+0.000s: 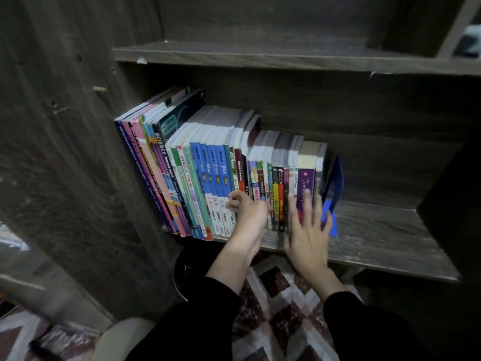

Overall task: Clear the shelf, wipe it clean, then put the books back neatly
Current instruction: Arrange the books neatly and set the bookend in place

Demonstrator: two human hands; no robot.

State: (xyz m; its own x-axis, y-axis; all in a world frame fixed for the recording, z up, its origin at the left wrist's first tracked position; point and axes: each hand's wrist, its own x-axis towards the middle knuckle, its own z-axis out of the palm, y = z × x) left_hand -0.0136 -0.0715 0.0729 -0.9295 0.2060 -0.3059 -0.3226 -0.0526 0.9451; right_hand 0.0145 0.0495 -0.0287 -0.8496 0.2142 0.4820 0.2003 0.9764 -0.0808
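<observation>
A row of books [208, 162] stands upright on the dark wooden shelf [377, 230], filling its left half, tall ones at the left and small paperbacks at the right. A blue bookend [334, 183] props the row's right end. My left hand [247, 212] is at the spines in the middle of the row, its fingers curled against the lower part of the blue and white books. My right hand [308, 225] lies flat with spread, straight fingers against the purple book [304, 186] and its neighbours at the right end.
An upper shelf board [260, 54] runs above the books. The cabinet's side panel [65, 152] stands at the left. The right half of the book shelf is bare wood. Below lies a patterned rug [281, 303], and a dark round container [182, 272] sits under the shelf.
</observation>
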